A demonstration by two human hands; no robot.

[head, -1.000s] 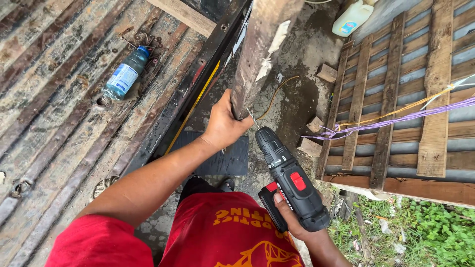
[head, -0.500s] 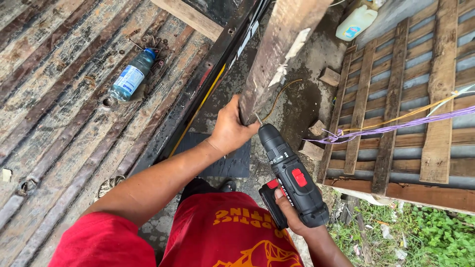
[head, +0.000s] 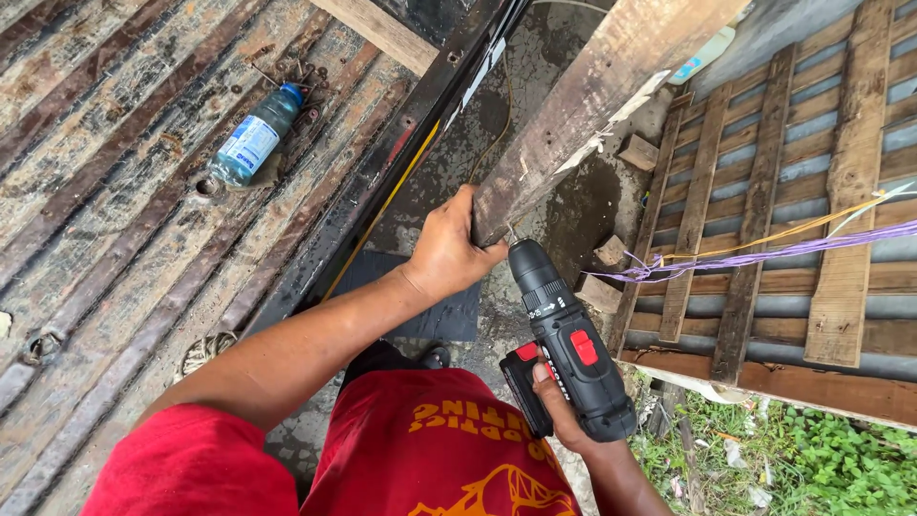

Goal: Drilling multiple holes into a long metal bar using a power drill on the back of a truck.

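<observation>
Beside the truck bed (head: 143,220), left hand (head: 447,250) still grips plank (head: 583,100), right hand (head: 564,416) raised drill (head: 571,344) closer to it.

Rough outdoor work yard; rusty corrugated metal sheets (head: 115,191), weathered wooden pallet (head: 764,210), muddy ground, weeds (head: 821,459)

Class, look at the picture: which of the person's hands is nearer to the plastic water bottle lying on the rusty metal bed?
Left. The left hand grips the end of the wooden plank, right of the bottle. The right hand holds the drill lower down, farther away.
</observation>
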